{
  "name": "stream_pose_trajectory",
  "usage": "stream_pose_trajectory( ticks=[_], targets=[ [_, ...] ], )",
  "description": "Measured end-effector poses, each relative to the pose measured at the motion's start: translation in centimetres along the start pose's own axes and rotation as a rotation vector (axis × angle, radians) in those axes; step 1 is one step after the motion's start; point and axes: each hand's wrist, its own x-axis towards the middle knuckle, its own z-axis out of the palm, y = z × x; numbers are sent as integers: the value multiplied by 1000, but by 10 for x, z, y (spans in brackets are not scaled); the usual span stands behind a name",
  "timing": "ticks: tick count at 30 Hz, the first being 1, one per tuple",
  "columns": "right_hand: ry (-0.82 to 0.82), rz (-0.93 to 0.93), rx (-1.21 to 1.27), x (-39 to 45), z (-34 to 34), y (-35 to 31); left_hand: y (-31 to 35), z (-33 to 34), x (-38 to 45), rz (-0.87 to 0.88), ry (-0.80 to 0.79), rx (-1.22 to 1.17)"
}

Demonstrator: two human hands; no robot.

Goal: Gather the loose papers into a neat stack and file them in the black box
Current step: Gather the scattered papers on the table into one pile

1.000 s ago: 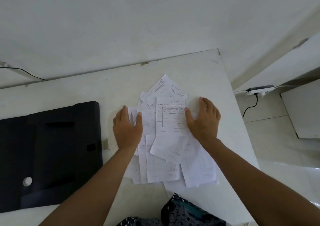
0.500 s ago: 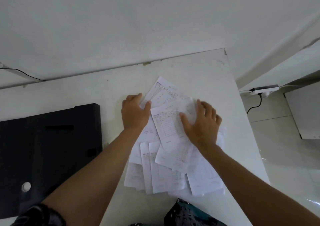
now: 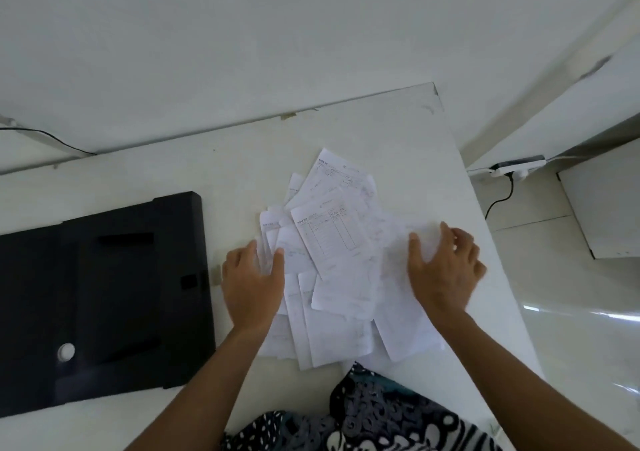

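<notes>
Many loose papers (image 3: 341,270) lie in an untidy, overlapping pile on the white table (image 3: 408,146), a little right of the middle of the table and close to its near edge. The sheets are white with faint printed forms; one sheet with a ruled table (image 3: 327,239) lies on top, tilted, and others fan out behind it toward the wall.

The left hand (image 3: 251,281) rests on the left edge of the pile. Its fingers are mostly straight and lie on the paper, with the thumb spread to the right on a sheet; the fingertips are blurred, so I cannot tell if they pinch any edge. The right hand (image 3: 445,270) rests on the right side of the pile, palm down. Its fingers are spread and only slightly bent over the sheets, and it grips nothing that I can see. Both hands are apart, with the top sheets between them.

The black box (image 3: 100,295) lies flat on the table to the left of the pile, near the left hand but not touching the papers. A power strip (image 3: 516,168) with a black cable lies on the floor at the right. Patterned clothing (image 3: 374,419) shows at the bottom.
</notes>
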Motion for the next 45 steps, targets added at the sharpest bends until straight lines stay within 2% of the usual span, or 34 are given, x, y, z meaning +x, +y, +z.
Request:
stream_pose_trajectory(
  ticks=[3, 8, 13, 16, 20, 23, 27, 29, 32, 34, 38, 41, 45],
  targets=[
    [-61, 14, -39, -28, 2, 17, -4, 8, -25, 20, -54, -76],
    [-128, -174, 30, -49, 10, -4, 9, 17, -41, 191, -108, 21],
    [-78, -50, -47, -70, -6, 33, -18, 5, -53, 107, -70, 90],
    [-93, -27, -79, -89, -5, 55, -26, 6, -67, 69, -92, -5],
    [-166, -3, 31, -93, 5, 28, -3, 19, -84, 62, -180, -140],
    [-148, -4, 61, -89, 5, 16, 4, 22, -88, -38, -87, -126],
    [-93, 113, 74, -71, -9, 39, -1, 11, -83, -134, 15, -115],
    [-108, 112, 70, -65, -8, 40, 0, 13, -82, -110, -16, -137],
    [-176, -61, 86, -76, 2, 21, 11, 26, -88, -40, -103, -148],
    [-180, -142, 58, -83, 6, 13, 19, 28, -89, -44, -86, -128],
    [-96, -31, 48, -51, -2, 22, 9, 14, -63, -93, 39, -28],
    [-133, 69, 129, -22, -5, 17, 6, 10, -34, -93, -11, -79],
    [-236, 49, 261, -14, -1, -16, 33, 15, -21, -73, -103, -239]
  ],
)
